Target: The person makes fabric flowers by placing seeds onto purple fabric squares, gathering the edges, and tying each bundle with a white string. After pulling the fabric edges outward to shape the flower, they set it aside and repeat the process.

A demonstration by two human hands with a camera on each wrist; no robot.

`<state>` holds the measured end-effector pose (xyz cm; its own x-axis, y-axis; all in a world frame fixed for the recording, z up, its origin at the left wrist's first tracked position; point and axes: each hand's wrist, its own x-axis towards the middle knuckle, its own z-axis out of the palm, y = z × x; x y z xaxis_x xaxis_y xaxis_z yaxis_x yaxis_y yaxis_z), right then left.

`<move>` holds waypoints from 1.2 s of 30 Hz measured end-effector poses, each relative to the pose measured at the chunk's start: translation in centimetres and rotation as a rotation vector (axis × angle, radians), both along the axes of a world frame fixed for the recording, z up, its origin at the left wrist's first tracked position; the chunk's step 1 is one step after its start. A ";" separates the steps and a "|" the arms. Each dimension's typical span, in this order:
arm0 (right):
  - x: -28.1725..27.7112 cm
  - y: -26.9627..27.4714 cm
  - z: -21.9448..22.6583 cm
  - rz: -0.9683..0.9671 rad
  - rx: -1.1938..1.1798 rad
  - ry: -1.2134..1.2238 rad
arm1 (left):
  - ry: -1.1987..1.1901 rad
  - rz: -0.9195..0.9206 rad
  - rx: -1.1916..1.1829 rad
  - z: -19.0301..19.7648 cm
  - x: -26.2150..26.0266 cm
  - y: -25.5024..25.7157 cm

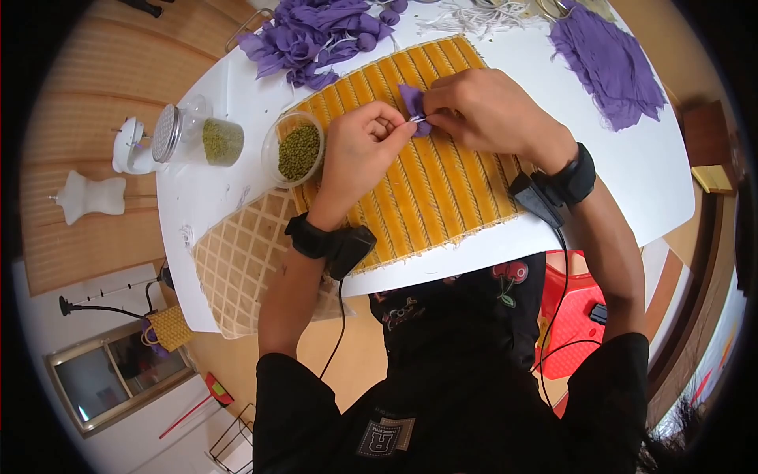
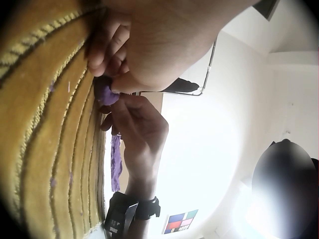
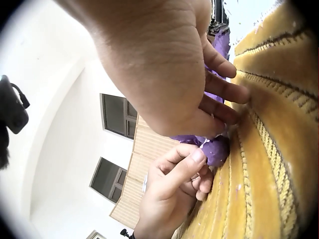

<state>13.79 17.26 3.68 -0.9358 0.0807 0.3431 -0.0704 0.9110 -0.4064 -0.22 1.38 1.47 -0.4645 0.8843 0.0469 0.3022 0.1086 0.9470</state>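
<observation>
Both hands are busy with one tiny purple cloth bundle (image 1: 409,98), which is down at the yellow ribbed mat (image 1: 430,201), toward the far half of it. Left hand (image 1: 357,154) has thumb and fingertip pinched together on some white string (image 1: 418,118) at the bundle, other fingers curled in. Right hand (image 1: 496,110) is pinching from the opposite side, thumb and index together on the bundle; can't tell how much of that is string and how much is cloth. The two sets of fingertips are just about meeting. From the right wrist view, the bundle looks rounded, with a loose bit of cloth behind it.

Just left of the left hand there's a clear bowl (image 1: 267,150) of green beans (image 1: 300,152), mung by the look of them, sitting at the mat's edge. Next to that, a clear jar (image 1: 188,145) with a metal lid, more green stuff in it. Far side of the white table (image 1: 662,186): a heap of crumpled purple cloth (image 1: 304,35) with little balls in it, a tangle of white strings (image 1: 478,17), and a layered purple fabric stack (image 1: 608,67) off to the right. A beige lattice-patterned mat (image 1: 241,257) hangs over the near left edge.
</observation>
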 end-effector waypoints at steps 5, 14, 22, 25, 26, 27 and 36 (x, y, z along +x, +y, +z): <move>0.1 1.0 0.1 -0.050 -0.009 0.022 | -0.002 -0.040 -0.085 0.7 -0.2 -0.2; 0.1 1.3 -0.2 -0.019 -0.054 -0.004 | 0.008 -0.058 -0.069 0.4 -0.2 -0.3; -0.2 1.6 -1.1 -0.065 -0.019 0.089 | 0.093 -0.085 -0.012 0.8 0.4 -0.3; -0.3 1.8 -1.4 -0.087 -0.022 0.054 | 0.098 -0.100 0.004 0.7 0.3 -0.3; -0.3 1.8 -1.4 -0.107 -0.021 0.011 | 0.143 -0.128 -0.017 0.7 0.2 -0.4; -0.3 1.8 -1.4 -0.108 -0.021 0.012 | 0.189 -0.157 -0.038 0.7 0.2 -0.4; -0.7 2.5 -1.1 -0.176 -0.532 0.033 | -0.148 -0.098 0.023 -0.8 -0.3 0.2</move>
<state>13.08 19.77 2.56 -0.8824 0.4040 0.2412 0.0436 0.5805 -0.8131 -0.56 1.56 0.72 -0.3794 0.9252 0.0051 0.1676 0.0632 0.9838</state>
